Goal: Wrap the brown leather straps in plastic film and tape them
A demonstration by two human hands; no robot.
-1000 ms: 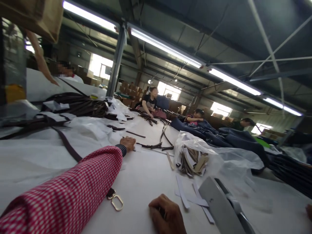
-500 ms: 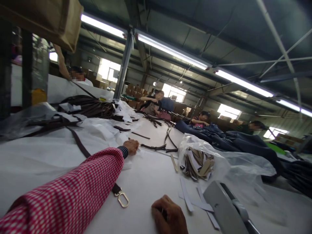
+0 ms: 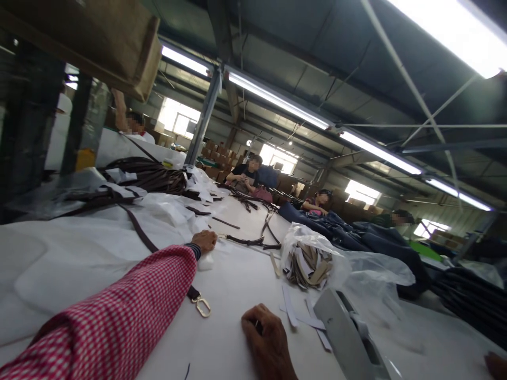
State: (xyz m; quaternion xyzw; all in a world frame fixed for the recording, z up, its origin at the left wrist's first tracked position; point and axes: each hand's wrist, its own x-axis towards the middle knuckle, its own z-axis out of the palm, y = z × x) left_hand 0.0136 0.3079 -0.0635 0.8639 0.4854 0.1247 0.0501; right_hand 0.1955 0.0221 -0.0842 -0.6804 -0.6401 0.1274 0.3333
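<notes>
My left hand (image 3: 205,241), in a red-and-white checked sleeve with a striped cuff, reaches across the white table with its fingers curled. Close to its fingertips is the metal-fitted end of a dark brown strap (image 3: 247,242); whether they touch, I cannot tell. Below my sleeve a gold-coloured oval clip (image 3: 203,306) lies on the end of another strap. My right hand (image 3: 267,338) rests on the table at the bottom centre, its fingers curled in. What either hand holds, if anything, is hidden. White paper strips (image 3: 290,306) and a grey device (image 3: 344,332) lie right of it.
A clear plastic bag (image 3: 309,258) of beige and white strips stands beyond the device. Dark blue material (image 3: 368,243) is heaped at right. Brown straps (image 3: 150,174) and white wrapping lie at left. Several people work farther back. A brown shape (image 3: 495,364) at the right edge is unclear.
The view has shifted, so the strips, bag and grey device appear farther left and the clip higher. Both hands keep nearly the same pose. A brown shape has entered at the lower right edge.
</notes>
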